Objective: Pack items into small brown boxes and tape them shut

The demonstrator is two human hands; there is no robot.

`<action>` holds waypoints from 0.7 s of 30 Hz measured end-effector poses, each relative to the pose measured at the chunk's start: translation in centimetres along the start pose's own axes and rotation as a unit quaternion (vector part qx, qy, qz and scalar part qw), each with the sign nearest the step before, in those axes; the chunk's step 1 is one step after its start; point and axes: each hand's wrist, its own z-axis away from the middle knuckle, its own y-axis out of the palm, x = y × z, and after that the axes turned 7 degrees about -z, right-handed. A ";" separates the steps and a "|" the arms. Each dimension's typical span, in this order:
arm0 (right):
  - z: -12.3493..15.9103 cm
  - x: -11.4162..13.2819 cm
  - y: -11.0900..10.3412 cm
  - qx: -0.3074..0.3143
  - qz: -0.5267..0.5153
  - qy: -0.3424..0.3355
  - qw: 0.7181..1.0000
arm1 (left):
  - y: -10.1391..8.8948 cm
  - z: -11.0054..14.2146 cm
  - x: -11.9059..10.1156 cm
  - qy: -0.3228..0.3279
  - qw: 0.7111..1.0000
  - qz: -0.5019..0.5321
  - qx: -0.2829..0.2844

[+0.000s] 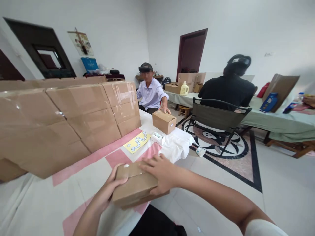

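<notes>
A small brown cardboard box (134,188) rests at the near edge of the cloth-covered table (44,200). My left hand (110,188) grips its left end, fingers curled over the top. My right hand (159,173) lies across its top and right side, fingers pressed down on it. Further along the table sit a yellow sheet with small printed shapes (137,142), a small white packet (158,138) and another small cardboard box (164,121), on which a seated person at the far end rests a hand (164,109).
A row of large taped cartons (69,121) fills the table's left side. A folding chair (218,123) with a second seated person, back turned, stands to the right by a green-covered table (275,123). A white cup (200,151) lies on the tiled floor.
</notes>
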 end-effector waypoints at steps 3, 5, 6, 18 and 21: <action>4.9 -1.5 -1.3 0.001 0.020 0.103 0.995 | 4.2 -4.3 -1.3 0.038 0.994 -0.031 0.093; 8.0 -2.8 -1.8 0.003 0.040 0.167 0.985 | 7.7 -7.5 -2.2 0.057 0.990 -0.025 0.127; 9.6 -3.7 -2.0 0.000 0.050 0.195 0.980 | 9.6 -9.1 -2.6 0.069 0.987 -0.026 0.144; 16.2 -16.6 -3.5 -0.073 0.142 0.365 0.917 | 17.9 -17.9 1.5 0.244 0.931 -0.064 0.263; 12.2 -21.9 -4.2 -0.093 0.159 0.433 0.882 | 18.1 -18.6 4.1 0.274 0.910 -0.104 0.293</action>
